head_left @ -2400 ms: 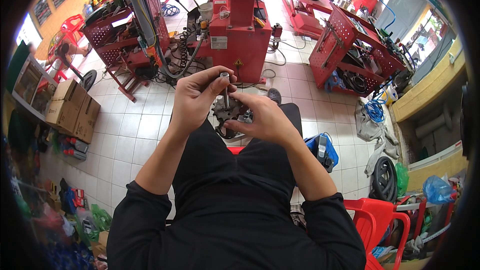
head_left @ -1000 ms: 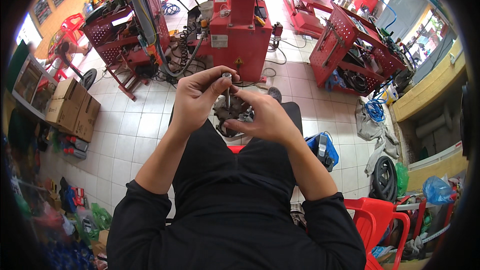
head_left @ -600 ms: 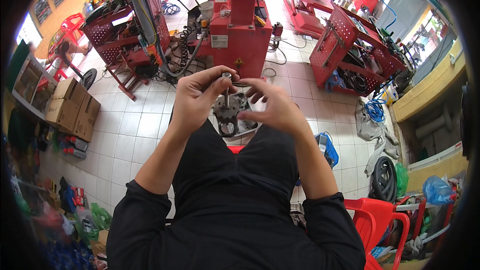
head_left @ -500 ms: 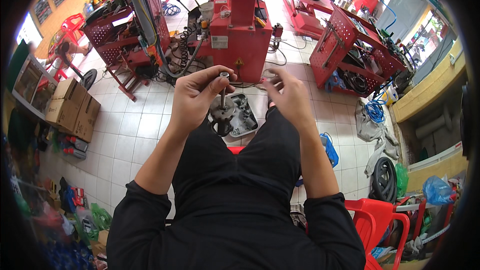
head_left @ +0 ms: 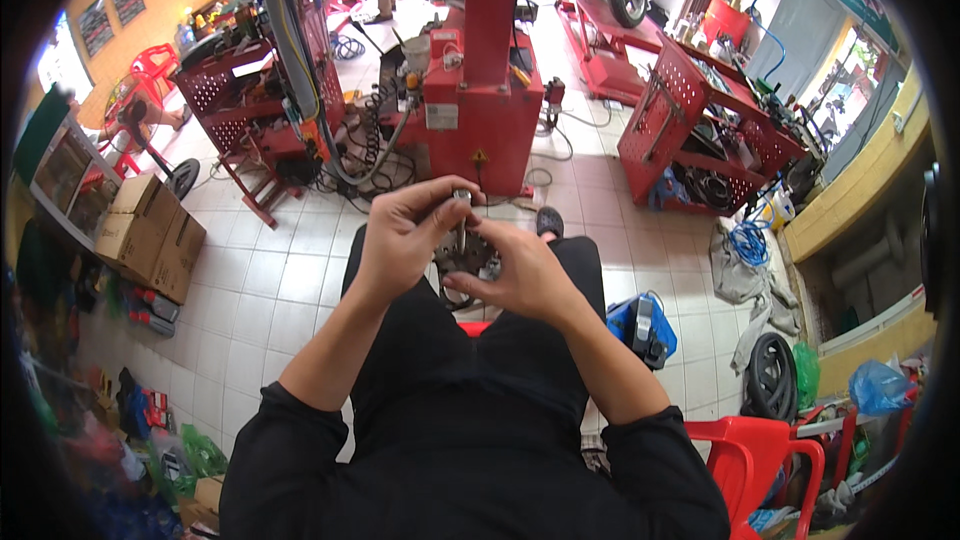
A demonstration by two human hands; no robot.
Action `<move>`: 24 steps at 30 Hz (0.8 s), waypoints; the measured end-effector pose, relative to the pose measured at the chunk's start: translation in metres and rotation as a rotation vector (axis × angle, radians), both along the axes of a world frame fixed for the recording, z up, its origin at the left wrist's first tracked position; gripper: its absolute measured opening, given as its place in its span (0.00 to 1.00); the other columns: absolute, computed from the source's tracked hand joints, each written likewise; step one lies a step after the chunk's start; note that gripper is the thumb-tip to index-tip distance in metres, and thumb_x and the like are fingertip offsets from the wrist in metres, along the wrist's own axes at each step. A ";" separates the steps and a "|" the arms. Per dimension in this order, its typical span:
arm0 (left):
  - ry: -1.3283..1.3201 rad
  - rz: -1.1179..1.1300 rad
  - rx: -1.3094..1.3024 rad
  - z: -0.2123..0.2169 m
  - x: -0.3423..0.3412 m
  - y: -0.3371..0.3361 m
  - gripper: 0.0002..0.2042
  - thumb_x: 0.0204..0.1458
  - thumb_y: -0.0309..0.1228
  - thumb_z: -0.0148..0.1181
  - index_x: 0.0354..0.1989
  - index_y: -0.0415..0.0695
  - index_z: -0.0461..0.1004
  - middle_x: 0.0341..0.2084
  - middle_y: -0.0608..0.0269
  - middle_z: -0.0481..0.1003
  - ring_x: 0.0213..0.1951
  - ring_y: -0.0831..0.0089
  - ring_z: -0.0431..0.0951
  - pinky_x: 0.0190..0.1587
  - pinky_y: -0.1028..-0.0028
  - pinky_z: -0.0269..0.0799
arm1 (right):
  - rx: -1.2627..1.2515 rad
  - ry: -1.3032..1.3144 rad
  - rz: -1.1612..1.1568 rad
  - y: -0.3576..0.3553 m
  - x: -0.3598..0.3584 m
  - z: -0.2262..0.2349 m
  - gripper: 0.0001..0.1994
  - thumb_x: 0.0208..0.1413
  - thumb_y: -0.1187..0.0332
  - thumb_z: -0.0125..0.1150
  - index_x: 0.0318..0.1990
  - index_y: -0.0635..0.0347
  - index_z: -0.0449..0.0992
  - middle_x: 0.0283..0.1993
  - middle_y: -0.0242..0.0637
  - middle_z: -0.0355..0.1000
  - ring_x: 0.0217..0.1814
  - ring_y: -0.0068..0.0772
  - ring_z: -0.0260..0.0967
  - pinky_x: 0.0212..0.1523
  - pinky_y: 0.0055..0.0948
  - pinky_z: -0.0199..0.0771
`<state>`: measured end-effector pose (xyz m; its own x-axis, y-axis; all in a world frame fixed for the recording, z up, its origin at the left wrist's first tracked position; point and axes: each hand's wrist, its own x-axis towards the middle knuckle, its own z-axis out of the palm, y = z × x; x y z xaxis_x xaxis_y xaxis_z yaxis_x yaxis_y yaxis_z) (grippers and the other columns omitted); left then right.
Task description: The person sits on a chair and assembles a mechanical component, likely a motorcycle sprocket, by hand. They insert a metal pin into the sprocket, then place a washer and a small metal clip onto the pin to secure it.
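Note:
In front of my lap, my left hand (head_left: pixel 400 245) pinches the top end of a thin metal shaft (head_left: pixel 462 232) between thumb and fingers. Below it sits a dark, lobed round metal part (head_left: pixel 458 262), the shaft standing roughly upright over it. My right hand (head_left: pixel 525 270) has come round from the right, its thumb and fingers curled about the lobed part and the lower shaft. Much of both pieces is hidden behind my fingers, so I cannot tell exactly how they join.
Ahead stands a red machine post and base (head_left: pixel 480 130) with cables and hoses. Red perforated tool carts (head_left: pixel 665 125) flank it. Cardboard boxes (head_left: pixel 150 240) stand left; a blue bag (head_left: pixel 640 330) lies right on the tiles. A red plastic chair (head_left: pixel 735 450) is close at my right.
My right hand has moved left and down onto the metal part. My left hand has shifted slightly lower and right with the shaft. The tray of parts is now mostly hidden.

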<state>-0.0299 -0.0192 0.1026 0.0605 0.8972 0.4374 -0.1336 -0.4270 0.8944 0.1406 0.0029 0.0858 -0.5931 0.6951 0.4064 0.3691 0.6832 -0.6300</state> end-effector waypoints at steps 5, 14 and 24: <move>-0.007 0.002 0.011 0.003 0.001 -0.001 0.09 0.57 0.25 0.56 0.42 0.32 0.75 0.33 0.64 0.77 0.35 0.81 0.76 0.41 0.79 0.72 | -0.149 -0.076 0.030 0.005 0.008 0.012 0.35 0.42 0.51 0.70 0.56 0.59 0.68 0.44 0.46 0.74 0.46 0.45 0.72 0.47 0.37 0.71; -0.009 0.019 0.003 0.005 -0.001 0.002 0.10 0.57 0.29 0.57 0.41 0.33 0.76 0.31 0.63 0.78 0.34 0.80 0.77 0.39 0.79 0.72 | -0.154 0.021 -0.239 0.051 0.051 0.007 0.28 0.48 0.58 0.67 0.54 0.64 0.69 0.38 0.43 0.76 0.38 0.37 0.74 0.40 0.32 0.73; -0.009 -0.008 -0.025 0.002 0.002 -0.002 0.10 0.57 0.29 0.58 0.40 0.33 0.76 0.31 0.65 0.77 0.34 0.81 0.76 0.40 0.79 0.72 | -0.190 -0.173 0.067 0.000 0.004 0.015 0.33 0.42 0.52 0.71 0.53 0.63 0.70 0.44 0.47 0.74 0.46 0.45 0.72 0.47 0.38 0.71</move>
<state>-0.0282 -0.0212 0.1041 0.0637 0.9076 0.4150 -0.1451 -0.4030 0.9036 0.1443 0.0032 0.1010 -0.6894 0.7063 0.1606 0.4405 0.5849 -0.6811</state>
